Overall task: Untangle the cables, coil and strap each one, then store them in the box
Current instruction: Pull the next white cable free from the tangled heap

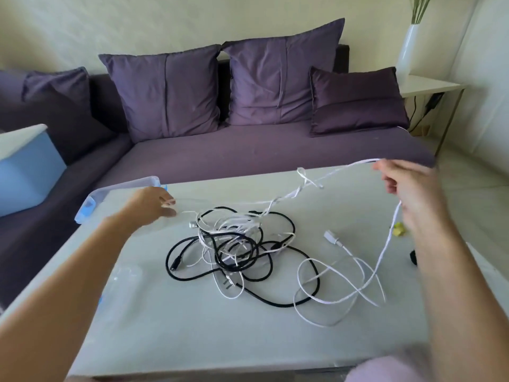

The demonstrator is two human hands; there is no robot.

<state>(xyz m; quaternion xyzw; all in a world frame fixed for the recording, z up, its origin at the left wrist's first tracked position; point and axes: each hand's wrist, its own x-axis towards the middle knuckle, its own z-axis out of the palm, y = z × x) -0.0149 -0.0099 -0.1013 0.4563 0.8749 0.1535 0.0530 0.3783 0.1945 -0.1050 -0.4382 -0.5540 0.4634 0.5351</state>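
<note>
- the white flat cable (390,235), ribbon-like, lies in slack loops toward the table's (192,340) near right corner.
- a tangle (234,244) of round black and thin white cords sits mid-table.
- the right hand (405,186) pinches the flat cable aloft, probably to draw it free; the left hand (154,202) reaches the tangle's left side (grip too blurred to tell).
- the clear box (118,188) waits at the far left corner.

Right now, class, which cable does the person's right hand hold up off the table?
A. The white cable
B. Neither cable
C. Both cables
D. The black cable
A: the right hand grips the white cable, which hangs from it in the air, while the black cable lies on the table in the tangle.
</note>
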